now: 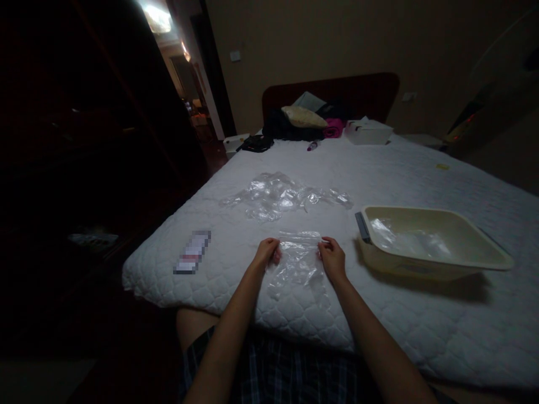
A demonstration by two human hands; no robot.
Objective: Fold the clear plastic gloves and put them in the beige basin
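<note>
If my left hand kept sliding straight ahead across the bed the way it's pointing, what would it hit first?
Probably the pile of crumpled clear plastic bags lying further up the quilted mattress. The left hand already grips an edge of the clear plastic bag; only bare mattress seems to lie between, though depth is unclear.

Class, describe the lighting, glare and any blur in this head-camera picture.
Head view: dim overall, left side nearly black; a bright doorway light blows out top left; the clear plastic bag between left hand and right hand glints faintly; a pixelated patch hides one item; edges bend.
</note>
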